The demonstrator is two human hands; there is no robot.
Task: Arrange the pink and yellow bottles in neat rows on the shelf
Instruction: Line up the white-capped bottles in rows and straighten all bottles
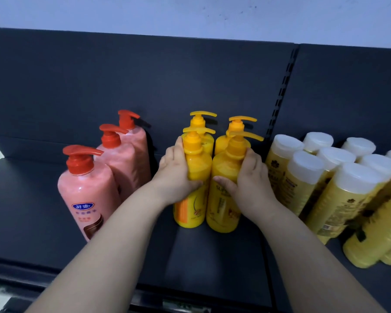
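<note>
While three pink bottles [88, 190] are standing in file on the shelf [32, 211], the left hand [175, 175] and right hand [250, 181] are clasping the front yellow bottles [224, 199], fingers wrapped round them; squaring them probably comes next.

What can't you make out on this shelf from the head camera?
- Back yellow pump bottles: bodies hidden behind the front two.
- Front-left yellow bottle: label partly covered by the left hand.
- White-capped bottles: the row is cut off by the right edge.
- Pink bottle: small label print is too blurred to read.
</note>
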